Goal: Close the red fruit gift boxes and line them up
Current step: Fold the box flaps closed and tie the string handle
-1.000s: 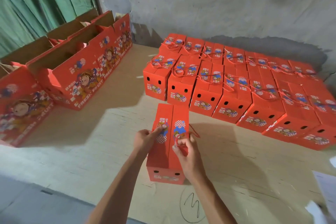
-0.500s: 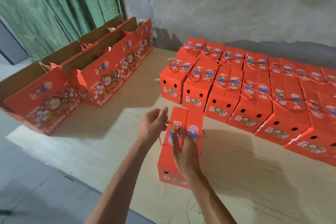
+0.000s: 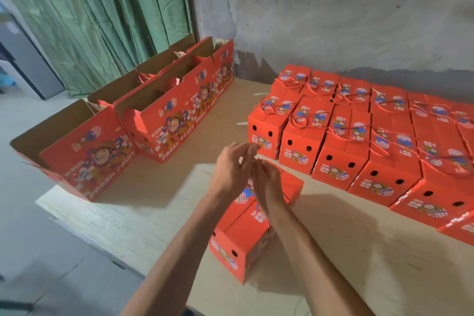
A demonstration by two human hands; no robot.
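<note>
Neither grip holds anything plainly: the left hand [image 3: 232, 169] and right hand [image 3: 268, 182] hover together over a closed box [image 3: 246, 228], fingers loosely extended; motion blur hides whether they pinch its cord. That box sits on the tabletop [image 3: 359, 264], apart from the rows of closed boxes [image 3: 359, 141] to the right, which run out of frame. Open boxes [image 3: 143, 115] stand left, flaps up, contents mostly hidden. Behind are a grey wall [image 3: 333, 20] and a green curtain [image 3: 89, 15].
</note>
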